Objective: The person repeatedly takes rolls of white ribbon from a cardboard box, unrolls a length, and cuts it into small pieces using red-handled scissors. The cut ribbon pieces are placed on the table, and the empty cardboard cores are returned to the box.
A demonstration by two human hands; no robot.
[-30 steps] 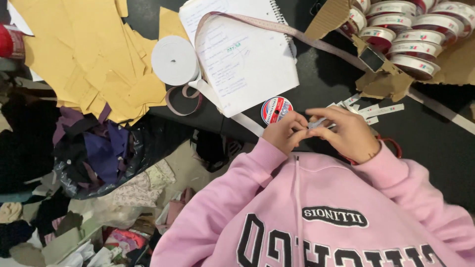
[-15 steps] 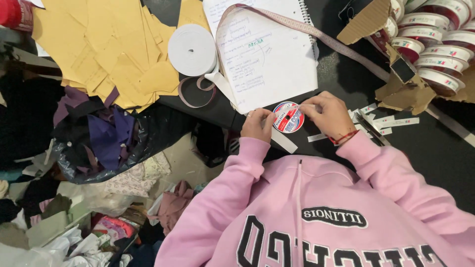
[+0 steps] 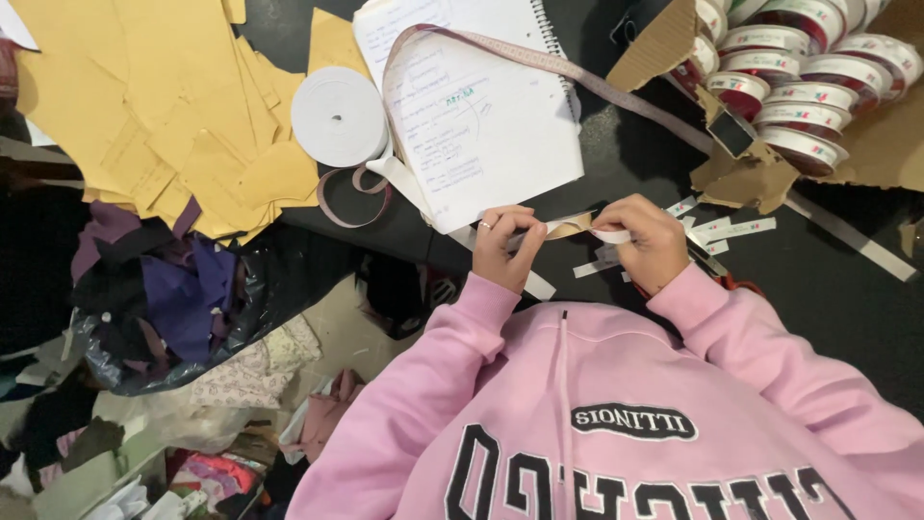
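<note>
At the centre of the frame, just above the pink sweatshirt sleeves, the left hand (image 3: 502, 248) and the right hand (image 3: 647, 241) hold a short strip of white tape (image 3: 577, 227) stretched between them over the black tabletop (image 3: 828, 289). The fingers of the left hand are closed around the strip's left end, with a ring showing on one finger; the fingers of the right hand are curled shut over its right end, where the white tape wraps around a fingertip. The middle of the strip, tan and white, spans the gap between the two hands and sits clear of the tabletop.

Just below and to the right of the hands, several short cut white tape strips (image 3: 731, 229) lie flat on the tabletop. Directly above the left hand lies an open spiral-bound notebook with handwritten white pages (image 3: 472, 106), and a long pinkish measuring tape (image 3: 577, 75) curves across it toward the upper right. Left of the notebook stands a white roll of wide tape (image 3: 339, 116). A spread of yellow paper pieces (image 3: 144, 106) fills the upper left. In the upper right, red-and-white ribbon spools (image 3: 789, 87) sit stacked in a torn brown cardboard box (image 3: 751, 173). A heap of dark and purple fabric scraps (image 3: 164, 289) lies at the left edge.
</note>
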